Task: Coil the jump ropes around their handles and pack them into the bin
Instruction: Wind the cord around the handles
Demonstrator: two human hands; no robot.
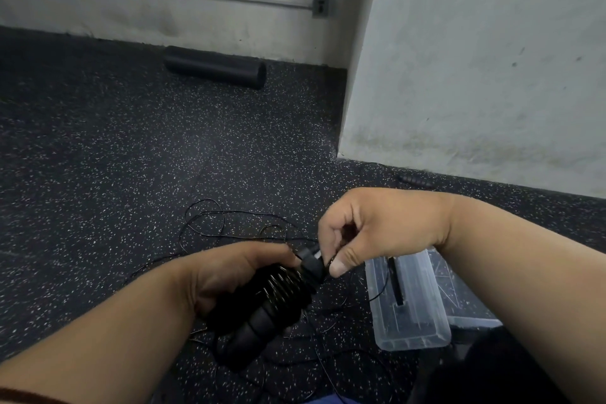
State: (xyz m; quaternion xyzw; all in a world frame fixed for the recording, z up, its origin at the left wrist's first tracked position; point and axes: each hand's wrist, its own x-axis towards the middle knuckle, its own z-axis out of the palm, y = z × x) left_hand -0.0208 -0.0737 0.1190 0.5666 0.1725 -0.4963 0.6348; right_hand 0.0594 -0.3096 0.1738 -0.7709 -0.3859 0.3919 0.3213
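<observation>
My left hand (pixel 229 275) grips a pair of black ribbed jump rope handles (pixel 269 311), held side by side with thin black cord wound around their upper part. My right hand (pixel 360 233) pinches the thin cord (pixel 210 213) right at the handles' top end. Loose loops of that cord trail over the dark speckled floor beyond and below my hands. A clear plastic bin (pixel 472 315) lies on the floor at the right, partly hidden by my right forearm, with its clear lid (pixel 410 321) resting beside it.
A black foam roller (pixel 216 70) lies by the far wall. A white wall corner (pixel 360 75) juts out at the right. Another dark ribbed handle (pixel 416 181) lies at the base of that wall. The floor is dark speckled rubber.
</observation>
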